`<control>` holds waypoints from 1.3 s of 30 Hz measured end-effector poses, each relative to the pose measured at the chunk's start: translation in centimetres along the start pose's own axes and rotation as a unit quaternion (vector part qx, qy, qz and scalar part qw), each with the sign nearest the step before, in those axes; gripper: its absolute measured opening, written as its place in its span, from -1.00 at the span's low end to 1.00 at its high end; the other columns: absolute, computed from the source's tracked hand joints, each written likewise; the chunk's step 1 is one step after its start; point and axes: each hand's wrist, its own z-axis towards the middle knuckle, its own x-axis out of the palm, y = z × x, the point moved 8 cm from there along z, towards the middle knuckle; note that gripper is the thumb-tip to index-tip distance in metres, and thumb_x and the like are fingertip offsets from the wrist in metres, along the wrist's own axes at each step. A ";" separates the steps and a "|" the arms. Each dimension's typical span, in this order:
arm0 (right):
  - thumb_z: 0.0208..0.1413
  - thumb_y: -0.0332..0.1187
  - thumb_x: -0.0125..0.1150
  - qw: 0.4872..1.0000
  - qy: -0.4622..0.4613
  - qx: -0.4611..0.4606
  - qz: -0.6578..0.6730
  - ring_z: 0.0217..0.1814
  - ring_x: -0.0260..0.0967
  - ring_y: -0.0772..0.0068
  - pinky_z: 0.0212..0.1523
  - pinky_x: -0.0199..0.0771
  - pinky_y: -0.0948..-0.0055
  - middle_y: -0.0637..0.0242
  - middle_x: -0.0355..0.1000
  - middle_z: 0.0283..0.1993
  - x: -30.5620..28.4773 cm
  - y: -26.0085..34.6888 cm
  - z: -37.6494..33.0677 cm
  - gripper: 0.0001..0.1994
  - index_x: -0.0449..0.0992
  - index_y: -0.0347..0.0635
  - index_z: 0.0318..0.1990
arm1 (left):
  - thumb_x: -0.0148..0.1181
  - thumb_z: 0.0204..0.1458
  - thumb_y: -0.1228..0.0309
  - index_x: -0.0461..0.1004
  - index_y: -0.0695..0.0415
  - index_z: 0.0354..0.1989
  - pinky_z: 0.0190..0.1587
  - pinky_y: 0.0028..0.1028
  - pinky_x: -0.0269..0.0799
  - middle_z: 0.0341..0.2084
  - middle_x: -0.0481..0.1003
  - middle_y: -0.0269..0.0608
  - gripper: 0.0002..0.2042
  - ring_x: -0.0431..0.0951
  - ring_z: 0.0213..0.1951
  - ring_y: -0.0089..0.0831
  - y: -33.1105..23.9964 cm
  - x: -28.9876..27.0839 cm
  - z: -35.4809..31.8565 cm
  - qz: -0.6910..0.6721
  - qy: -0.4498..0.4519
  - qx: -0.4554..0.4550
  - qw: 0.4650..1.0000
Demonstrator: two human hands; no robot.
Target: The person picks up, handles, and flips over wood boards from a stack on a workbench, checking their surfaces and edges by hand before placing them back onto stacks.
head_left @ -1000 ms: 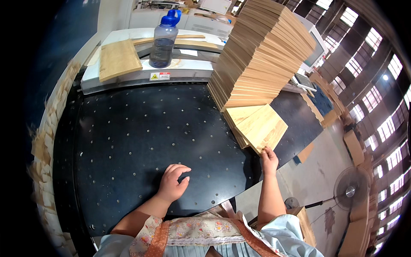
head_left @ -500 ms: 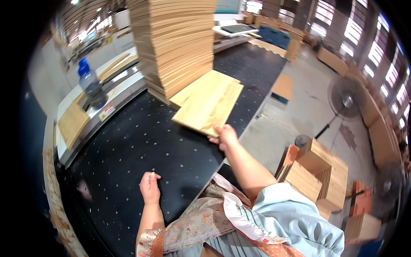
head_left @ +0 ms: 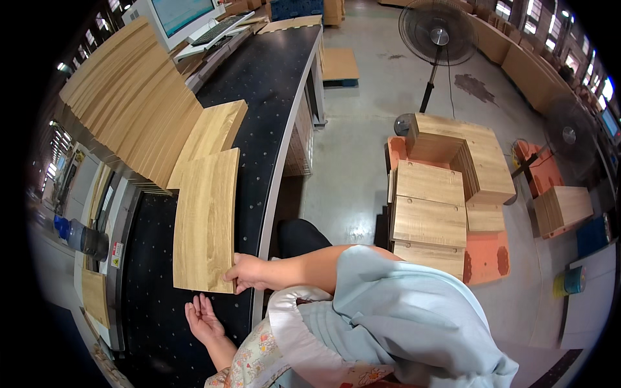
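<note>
A flat wood-grain board (head_left: pixel 206 220) extends toward me from the tall stack of boards (head_left: pixel 139 97). My right hand (head_left: pixel 247 273) grips its near right corner, thumb on top and fingers underneath. Beneath its far end, another wood-grain board (head_left: pixel 217 126) juts out beside the stack. My left hand (head_left: pixel 206 318) is open, palm up with fingers slightly curled, just off the board's near edge and holding nothing. Both hands are over the black dotted tabletop (head_left: pixel 152 258).
To my right, wood-grain panels (head_left: pixel 430 216) are piled on an orange pallet (head_left: pixel 486 255). A standing fan (head_left: pixel 438 37) is beyond them. A blue-capped bottle (head_left: pixel 81 238) stands along the left side. A monitor (head_left: pixel 181 19) and keyboard (head_left: pixel 223 29) are at the far end.
My view has swung to the right, bringing the pallet of panels further in. My right hand keeps hold of the board's corner. My left hand has opened from a closed shape and is nearer the board.
</note>
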 end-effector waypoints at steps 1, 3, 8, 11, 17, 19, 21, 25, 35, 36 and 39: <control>0.02 -0.55 0.06 1.000 0.014 0.002 0.003 -0.32 0.42 0.28 -0.34 0.47 0.24 0.19 0.38 -0.20 0.1 0.1 -0.1 -0.57 0.22 -0.12 0.10 | 0.00 0.13 0.38 0.17 0.37 0.10 0.06 -0.20 0.40 0.09 0.26 0.11 -0.58 0.37 0.07 -0.12 1.0 0.0 0.1 -0.056 0.013 -0.064 0.996; 0.02 -0.54 0.07 1.000 0.012 0.011 -0.008 -0.31 0.42 0.29 -0.34 0.46 0.24 0.19 0.38 -0.20 0.1 0.0 0.1 -0.55 0.20 -0.13 0.11 | -0.03 0.14 0.36 0.21 0.38 0.07 0.11 -0.18 0.35 0.11 0.24 0.14 -0.60 0.33 0.11 -0.08 1.8 1.7 -0.4 -0.090 0.115 -0.140 0.979; 0.05 -0.48 0.06 0.996 0.057 0.037 -0.055 -0.17 0.40 0.31 -0.19 0.44 0.24 0.20 0.39 -0.09 1.0 -0.2 -0.1 -0.61 0.27 -0.14 0.08 | -0.07 0.11 0.44 0.22 0.35 0.06 0.23 -0.12 0.16 0.13 0.22 0.10 -0.64 0.22 0.18 -0.07 3.5 5.0 -2.8 -0.136 0.096 -0.235 0.958; 0.09 -0.42 0.05 0.991 0.083 0.081 -0.071 -0.07 0.39 0.32 -0.06 0.39 0.28 0.21 0.40 -0.03 -0.1 -0.7 0.1 -0.62 0.30 -0.16 0.10 | -0.08 0.11 0.49 0.20 0.30 0.11 0.15 -0.17 0.26 0.05 0.33 0.01 -0.63 0.33 0.11 -0.14 5.4 6.6 -2.1 -0.119 0.140 -0.244 0.952; 0.07 -0.47 0.04 0.997 0.063 0.007 0.045 0.00 0.38 0.25 -0.01 0.39 0.21 0.19 0.38 0.00 -1.3 1.6 2.2 -0.65 0.28 -0.19 0.06 | -0.10 0.07 0.62 0.14 0.20 0.18 0.06 -0.24 0.39 0.05 0.34 -0.07 -0.56 0.38 0.07 -0.21 1.9 6.6 -3.5 -0.070 0.107 -0.143 0.981; 0.05 -0.51 0.01 0.986 0.028 -0.058 0.151 -0.01 0.37 0.22 0.01 0.39 0.13 0.19 0.36 0.00 -3.0 4.3 3.8 -0.66 0.25 -0.17 0.02 | -0.10 0.06 0.63 0.13 0.21 0.17 0.06 -0.24 0.39 0.05 0.33 -0.06 -0.55 0.39 0.06 -0.20 1.1 5.5 -4.2 -0.074 0.107 -0.133 0.983; 0.04 -0.53 0.01 0.972 -0.026 -0.085 0.218 0.06 0.32 0.16 0.08 0.34 0.10 0.19 0.33 0.04 -5.8 5.5 5.7 -0.67 0.23 -0.18 0.00 | -0.08 0.06 0.63 0.13 0.24 0.17 0.10 -0.20 0.36 0.08 0.29 -0.03 -0.56 0.36 0.09 -0.16 0.7 4.3 -4.9 -0.072 0.140 -0.126 0.979; 0.02 -0.55 0.00 0.960 0.020 -0.089 0.266 0.20 0.21 0.10 0.22 0.16 0.07 0.13 0.25 0.15 -4.6 5.2 5.5 -0.53 0.16 -0.18 0.14 | -0.02 0.03 0.64 0.14 0.27 0.13 0.11 -0.19 0.34 0.07 0.30 -0.02 -0.56 0.36 0.09 -0.17 0.1 1.3 -7.0 -0.051 0.116 -0.100 0.987; 0.00 -0.42 0.15 0.954 0.191 0.027 0.229 0.20 0.21 0.05 0.19 0.18 0.04 0.09 0.26 0.16 0.0 2.5 4.4 -0.42 0.12 -0.29 0.20 | 0.10 -0.04 0.66 0.16 0.20 0.11 0.08 -0.32 0.32 0.04 0.33 -0.08 -0.51 0.38 0.06 -0.28 -3.6 -3.4 -9.5 0.051 0.075 0.023 0.996; 0.00 -0.42 0.16 0.951 0.209 0.026 0.225 0.20 0.21 0.06 0.18 0.19 0.05 0.10 0.26 0.16 0.5 2.5 4.2 -0.42 0.12 -0.28 0.20 | 0.11 -0.05 0.67 0.15 0.20 0.12 0.09 -0.31 0.30 0.05 0.33 -0.09 -0.49 0.37 0.08 -0.28 -3.7 -3.5 -9.5 0.041 0.071 0.037 0.996; -0.02 -0.42 0.20 0.945 0.249 0.027 0.211 0.21 0.20 0.07 0.16 0.22 0.06 0.10 0.25 0.17 1.6 2.4 3.6 -0.39 0.12 -0.25 0.21 | 0.13 -0.09 0.68 0.13 0.20 0.15 0.13 -0.29 0.26 0.06 0.32 -0.10 -0.44 0.34 0.10 -0.27 -3.8 -3.9 -9.4 0.007 0.065 0.059 0.996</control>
